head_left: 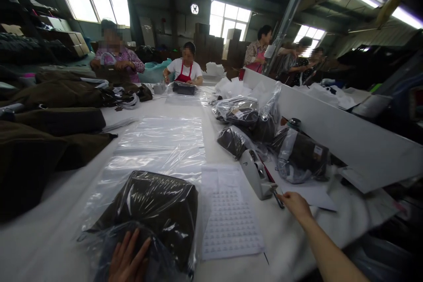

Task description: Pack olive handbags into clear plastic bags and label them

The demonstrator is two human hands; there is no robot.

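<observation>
My left hand (128,255) lies with its fingers spread on a dark olive folded fabric item (158,211) wrapped in a clear plastic bag. The loose, folded part of the plastic is under that palm. To the right, my right hand (295,205) is closed in a pinch at the front end of a grey tape dispenser (256,174). The end of the tape is at its fingertips, though the clear strip is hard to make out. Between the hands lies a sheet of small printed labels (231,216).
Flat clear plastic bags (161,141) are stacked beyond the wrapped item. Dark fabric pieces (53,119) are heaped at the left. Several wrapped items (302,154) lie at the right before a white board (346,136). Co-workers, one in a red apron (184,72), are across the table.
</observation>
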